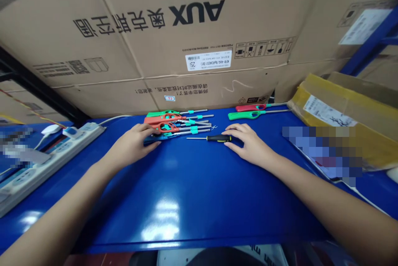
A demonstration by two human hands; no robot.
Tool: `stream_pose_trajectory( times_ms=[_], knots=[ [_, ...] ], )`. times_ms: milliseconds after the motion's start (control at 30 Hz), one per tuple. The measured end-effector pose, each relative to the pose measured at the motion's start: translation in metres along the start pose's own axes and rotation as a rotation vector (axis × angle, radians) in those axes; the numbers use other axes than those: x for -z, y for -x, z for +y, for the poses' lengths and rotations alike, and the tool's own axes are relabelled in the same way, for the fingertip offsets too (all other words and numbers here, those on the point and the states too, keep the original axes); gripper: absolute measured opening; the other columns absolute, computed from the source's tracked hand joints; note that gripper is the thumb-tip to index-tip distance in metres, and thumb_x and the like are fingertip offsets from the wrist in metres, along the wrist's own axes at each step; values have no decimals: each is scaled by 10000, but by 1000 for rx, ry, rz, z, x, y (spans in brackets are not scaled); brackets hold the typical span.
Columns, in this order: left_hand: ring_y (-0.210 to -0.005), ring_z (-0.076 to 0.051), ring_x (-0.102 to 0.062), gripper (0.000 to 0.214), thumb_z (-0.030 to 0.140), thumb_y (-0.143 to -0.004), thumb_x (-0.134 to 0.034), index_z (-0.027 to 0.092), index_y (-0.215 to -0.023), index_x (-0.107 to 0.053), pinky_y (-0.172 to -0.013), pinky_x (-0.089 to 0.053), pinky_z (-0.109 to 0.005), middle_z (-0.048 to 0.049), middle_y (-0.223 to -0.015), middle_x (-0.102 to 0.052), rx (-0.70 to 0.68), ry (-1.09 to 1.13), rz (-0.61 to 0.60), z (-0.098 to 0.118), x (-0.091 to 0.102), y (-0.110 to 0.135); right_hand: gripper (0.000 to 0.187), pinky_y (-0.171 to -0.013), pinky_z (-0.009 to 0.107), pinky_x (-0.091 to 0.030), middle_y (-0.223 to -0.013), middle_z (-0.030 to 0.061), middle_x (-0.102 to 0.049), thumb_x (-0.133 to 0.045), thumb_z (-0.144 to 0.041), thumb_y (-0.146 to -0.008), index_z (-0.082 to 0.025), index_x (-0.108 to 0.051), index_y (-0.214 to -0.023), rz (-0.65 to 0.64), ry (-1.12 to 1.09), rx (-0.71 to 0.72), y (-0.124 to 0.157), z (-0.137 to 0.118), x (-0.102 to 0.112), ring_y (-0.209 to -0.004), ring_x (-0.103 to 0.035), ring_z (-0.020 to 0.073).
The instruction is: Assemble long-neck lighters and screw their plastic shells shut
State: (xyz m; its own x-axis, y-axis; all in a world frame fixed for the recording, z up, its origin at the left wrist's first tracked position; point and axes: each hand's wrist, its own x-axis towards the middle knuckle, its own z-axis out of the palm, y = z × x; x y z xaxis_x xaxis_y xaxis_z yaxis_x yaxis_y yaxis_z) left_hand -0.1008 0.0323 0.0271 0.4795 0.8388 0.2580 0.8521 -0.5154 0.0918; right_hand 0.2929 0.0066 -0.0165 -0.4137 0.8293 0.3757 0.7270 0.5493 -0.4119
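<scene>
My left hand (134, 143) lies flat on the blue table (192, 191), fingers stretched out, their tips touching the near end of a pile of long-nosed lighters (174, 124) in red, green and blue. My right hand (248, 143) also lies flat with fingers spread, its fingertips touching the handle of a small black screwdriver (214, 137) that lies between the hands. Neither hand grips anything.
Two more lighters, one red (253, 107) and one green (248, 114), lie at the back right. A white power strip (46, 156) runs along the left. A large cardboard box (174, 33) stands behind the table. An open carton (348, 112) sits at the right.
</scene>
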Motion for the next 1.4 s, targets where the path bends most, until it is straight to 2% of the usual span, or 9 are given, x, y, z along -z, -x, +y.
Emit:
stream_pose_trajectory(
  times_ms=[233, 367, 500, 600, 700, 833, 1067, 1267, 1400],
  knots=[
    [-1126, -329, -648, 452, 559, -916, -507, 187, -1070, -712, -1016, -520, -476, -151, -1184, -692, -4, 59, 21, -5, -11, 3, 184, -957, 474, -518, -1103, 101, -711, -579, -198, -961, -201, -695, -1104, -76, 38, 30, -2, 7, 12, -1075, -638, 278],
    [-1113, -339, -660, 436, 522, -915, -518, 175, -1115, -688, -985, -532, -478, -158, -1198, -696, 13, 73, 38, -5, -14, 4, 216, -975, 463, -507, -1172, 104, -693, -588, -229, -965, -199, -673, -1162, -113, 54, 55, -1, 2, 17, -1116, -626, 281],
    [-1082, -312, -670, 376, 498, -913, -540, 188, -1064, -690, -972, -532, -445, -134, -1140, -716, -2, 107, 25, -3, -13, 5, 304, -1016, 458, -485, -1254, 79, -689, -611, -273, -967, -232, -627, -1268, -149, 73, 50, -1, -3, 12, -1157, -616, 273],
    [-1047, -289, -679, 346, 485, -918, -567, 196, -1060, -693, -950, -537, -421, -114, -1125, -718, -28, 147, -10, 3, -9, 6, 267, -995, 445, -491, -1230, 82, -697, -580, -226, -972, -227, -630, -1234, -182, 100, 29, -3, -2, 14, -1136, -626, 268],
    [-995, -241, -686, 314, 485, -927, -588, 217, -1055, -692, -915, -550, -365, -73, -1085, -723, -67, 208, -66, 11, -7, 10, 239, -953, 416, -504, -1186, 76, -704, -575, -194, -953, -232, -634, -1181, -239, 130, 18, -2, 2, 26, -1103, -638, 259],
    [-953, -209, -670, 329, 505, -915, -624, 223, -1078, -674, -869, -562, -335, -59, -1101, -695, -76, 273, -96, 21, -8, 13, 204, -896, 400, -510, -1135, 72, -707, -564, -160, -926, -223, -632, -1107, -302, 203, -33, 0, 9, 45, -1037, -657, 260],
    [-967, -231, -658, 410, 492, -883, -678, 194, -1155, -604, -884, -563, -387, -76, -1094, -681, -16, 327, -91, 27, -10, 13, 202, -826, 409, -489, -1094, 98, -712, -537, -138, -905, -209, -640, -1064, -338, 398, -153, 4, 20, 66, -993, -669, 292],
    [-1017, -213, -675, 319, 439, -915, -657, 228, -1153, -627, -923, -567, -366, -51, -1152, -701, -43, 405, -180, 38, -5, 20, 318, -799, 410, -476, -1129, 102, -717, -491, -74, -857, -205, -644, -1103, -343, 532, -252, 7, 26, 71, -1054, -663, 317],
    [-1065, -196, -677, 348, 354, -897, -687, 247, -1219, -609, -948, -567, -340, -35, -1203, -695, -53, 484, -271, 54, 2, 27, 273, -771, 403, -476, -1140, 98, -723, -518, -113, -860, -206, -643, -1084, -355, 571, -292, 9, 28, 73, -1039, -674, 316]
  ],
)
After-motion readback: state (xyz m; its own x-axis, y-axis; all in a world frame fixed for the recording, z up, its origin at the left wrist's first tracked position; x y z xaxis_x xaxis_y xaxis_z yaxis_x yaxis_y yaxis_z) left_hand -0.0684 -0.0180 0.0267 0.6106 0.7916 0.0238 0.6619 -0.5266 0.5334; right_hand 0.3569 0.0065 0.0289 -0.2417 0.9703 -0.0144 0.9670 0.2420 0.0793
